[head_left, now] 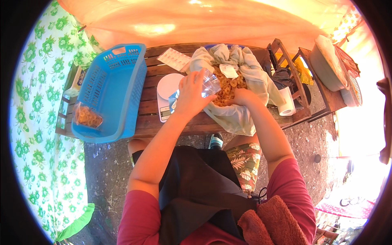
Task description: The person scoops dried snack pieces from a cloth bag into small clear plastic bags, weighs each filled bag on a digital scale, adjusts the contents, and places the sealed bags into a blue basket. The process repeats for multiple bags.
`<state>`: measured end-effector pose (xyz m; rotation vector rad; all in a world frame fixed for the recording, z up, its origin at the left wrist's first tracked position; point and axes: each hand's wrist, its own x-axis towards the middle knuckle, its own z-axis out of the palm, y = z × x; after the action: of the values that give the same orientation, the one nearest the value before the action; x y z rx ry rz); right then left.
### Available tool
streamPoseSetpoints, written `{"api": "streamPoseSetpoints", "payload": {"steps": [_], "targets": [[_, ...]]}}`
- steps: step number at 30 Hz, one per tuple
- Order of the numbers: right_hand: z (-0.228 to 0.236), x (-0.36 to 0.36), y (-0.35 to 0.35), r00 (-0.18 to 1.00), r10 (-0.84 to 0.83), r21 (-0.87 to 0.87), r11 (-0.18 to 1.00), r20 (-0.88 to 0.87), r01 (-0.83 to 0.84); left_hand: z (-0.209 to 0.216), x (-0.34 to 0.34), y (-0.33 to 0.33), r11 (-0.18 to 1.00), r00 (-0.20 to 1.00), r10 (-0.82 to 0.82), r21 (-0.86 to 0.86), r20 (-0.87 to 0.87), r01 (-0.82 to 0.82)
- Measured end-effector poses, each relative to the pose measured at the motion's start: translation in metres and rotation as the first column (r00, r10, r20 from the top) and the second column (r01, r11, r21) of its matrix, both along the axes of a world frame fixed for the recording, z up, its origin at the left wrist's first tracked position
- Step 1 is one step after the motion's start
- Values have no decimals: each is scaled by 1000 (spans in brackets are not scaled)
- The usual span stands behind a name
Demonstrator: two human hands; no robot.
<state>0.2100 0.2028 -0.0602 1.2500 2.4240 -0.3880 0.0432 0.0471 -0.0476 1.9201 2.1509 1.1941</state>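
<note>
My left hand [191, 94] is wrapped round a clear plastic pouch [210, 83], with a blue part showing beside the wrist. The pouch is tilted, its mouth toward a heap of golden-brown ring-shaped chips [225, 90]. The heap lies in a container lined with a pale cloth [261, 73], whose folds hang over the sides. My right hand [243, 97] reaches into the chips at the heap's right side; its fingers are hidden. A crumpled white piece [228, 71] lies on top of the chips. Left of the pouch sits a white kitchen scale [168, 90].
A blue plastic basket [116, 92] stands at the left, holding one filled clear pack [87, 116]. The slatted wooden table [148, 116] also bears a flat pack with rows of small marks [173, 60] and a white roll [287, 102]. A lidded tub [328, 65] stands at the right.
</note>
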Motion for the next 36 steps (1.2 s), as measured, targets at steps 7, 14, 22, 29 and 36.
{"api": "streamPoseSetpoints", "payload": {"steps": [7,14,22,29,36], "targets": [[-34,-14,12,984,171,-129,976,-48,-176,-4,7,4,1000,1000,1,7,-5,-1],[3,23,36,844,-320,-577,817,-432,14,-3,0,-2,1000,999,3,-12,-39,-3],[19,36,34,477,-787,-919,360,-391,-159,-2,5,0,1000,998,7,5,-59,-7],[-3,39,40,519,-664,-772,636,-539,12,-1,0,-2,1000,999,8,-10,-50,-9],[-1,42,48,245,-900,-928,321,-361,-189,-3,0,-1,1000,997,26,4,-68,-26]]}}
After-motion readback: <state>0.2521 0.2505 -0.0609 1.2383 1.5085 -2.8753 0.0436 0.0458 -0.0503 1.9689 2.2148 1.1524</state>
